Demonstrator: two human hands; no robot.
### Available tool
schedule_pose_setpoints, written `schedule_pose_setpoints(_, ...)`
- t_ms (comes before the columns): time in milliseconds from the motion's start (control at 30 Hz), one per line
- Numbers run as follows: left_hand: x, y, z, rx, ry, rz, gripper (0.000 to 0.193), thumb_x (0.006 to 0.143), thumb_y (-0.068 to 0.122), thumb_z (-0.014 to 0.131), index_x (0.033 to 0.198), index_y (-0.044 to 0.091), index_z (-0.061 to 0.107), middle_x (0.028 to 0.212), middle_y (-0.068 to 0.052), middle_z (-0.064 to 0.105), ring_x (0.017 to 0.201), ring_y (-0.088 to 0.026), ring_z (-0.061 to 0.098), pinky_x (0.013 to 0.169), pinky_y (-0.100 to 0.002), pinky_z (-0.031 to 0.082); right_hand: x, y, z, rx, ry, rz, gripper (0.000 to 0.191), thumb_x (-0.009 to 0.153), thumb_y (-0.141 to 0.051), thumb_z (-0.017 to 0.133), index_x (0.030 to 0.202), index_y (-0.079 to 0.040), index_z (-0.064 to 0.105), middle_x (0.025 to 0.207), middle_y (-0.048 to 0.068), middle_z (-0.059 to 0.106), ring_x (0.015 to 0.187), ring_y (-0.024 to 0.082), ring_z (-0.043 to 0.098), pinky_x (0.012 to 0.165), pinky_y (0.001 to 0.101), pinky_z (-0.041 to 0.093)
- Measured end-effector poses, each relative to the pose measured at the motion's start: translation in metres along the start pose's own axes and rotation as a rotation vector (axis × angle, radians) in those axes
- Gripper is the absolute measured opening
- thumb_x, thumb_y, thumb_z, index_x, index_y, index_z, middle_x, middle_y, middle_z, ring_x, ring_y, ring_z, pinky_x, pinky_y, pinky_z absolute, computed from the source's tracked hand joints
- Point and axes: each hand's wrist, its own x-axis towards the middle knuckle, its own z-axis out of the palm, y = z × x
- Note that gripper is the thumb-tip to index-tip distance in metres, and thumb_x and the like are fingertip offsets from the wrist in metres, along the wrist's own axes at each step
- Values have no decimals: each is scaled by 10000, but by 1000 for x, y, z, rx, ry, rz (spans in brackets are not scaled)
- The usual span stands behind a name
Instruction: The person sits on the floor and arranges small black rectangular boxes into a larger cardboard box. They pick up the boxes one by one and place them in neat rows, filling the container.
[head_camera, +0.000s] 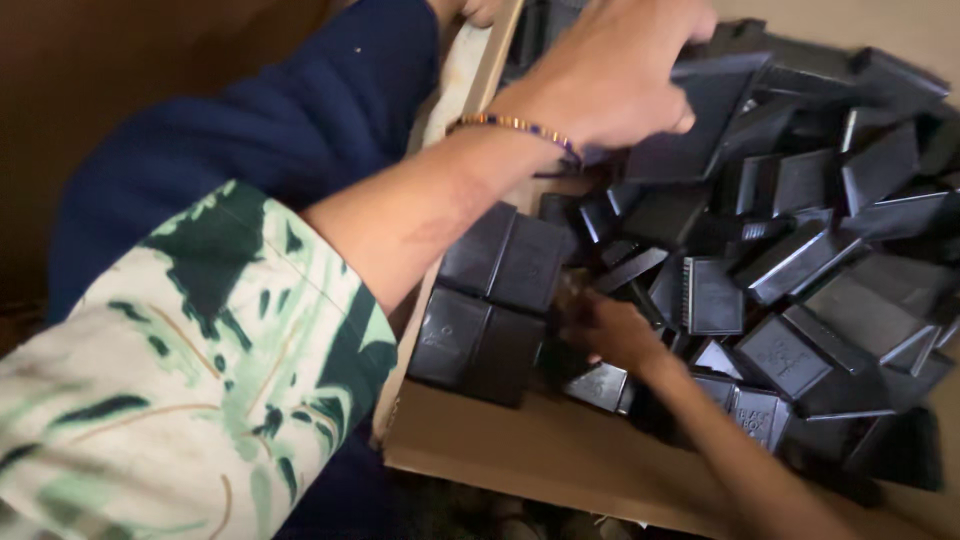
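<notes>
A cardboard box (520, 450) holds several loose black rectangular cases (800, 260). My left hand (610, 70), with a beaded bracelet on the wrist and a green-patterned sleeve on the arm, reaches in at the top. Its fingers curl over a flat black case (700, 120). My right hand (612, 330) comes in from the lower right and rests low in the box. Its fingertips are against a neat block of stacked black cases (490, 310) at the box's left wall. Blur hides whether it grips anything.
Dark blue cloth (280, 120) lies left of the box, under my left arm. The box's left wall (480, 70) runs up to the top edge. Brown floor shows at the far left.
</notes>
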Motion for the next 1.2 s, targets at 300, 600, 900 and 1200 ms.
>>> schedule_pose_setpoints(300,16,-5,-1,-55,-62,-45,561,667,305,870,1157,100,693,939,-150,759,871,-312,755,756,-413,567,12,-18,41,-252,172,-11,905,851,-279,754,1551,-91,213,957,276,740,927,457,714,837,545,575)
schedule_pose_setpoints(600,23,4,-10,88,-224,-151,413,786,373,775,1081,90,709,852,-144,745,769,-292,753,657,-447,573,-34,-4,17,-497,15,39,984,764,-350,878,1519,-228,260,1146,189,706,1095,401,678,931,490,552)
schedule_pose_setpoints(900,55,-39,35,158,-243,-5,251,770,329,751,779,83,704,633,-152,628,522,-290,596,482,-467,415,-75,24,-17,-260,219,-106,520,787,-296,833,1258,-216,626,983,138,779,954,314,752,851,451,575)
schedule_pose_setpoints(1200,75,-78,72,253,-255,335,281,695,298,744,598,69,614,496,-181,455,401,-295,404,391,-496,242,-55,8,-38,193,121,26,577,829,-129,752,1369,-216,567,989,111,776,768,215,767,737,367,644)
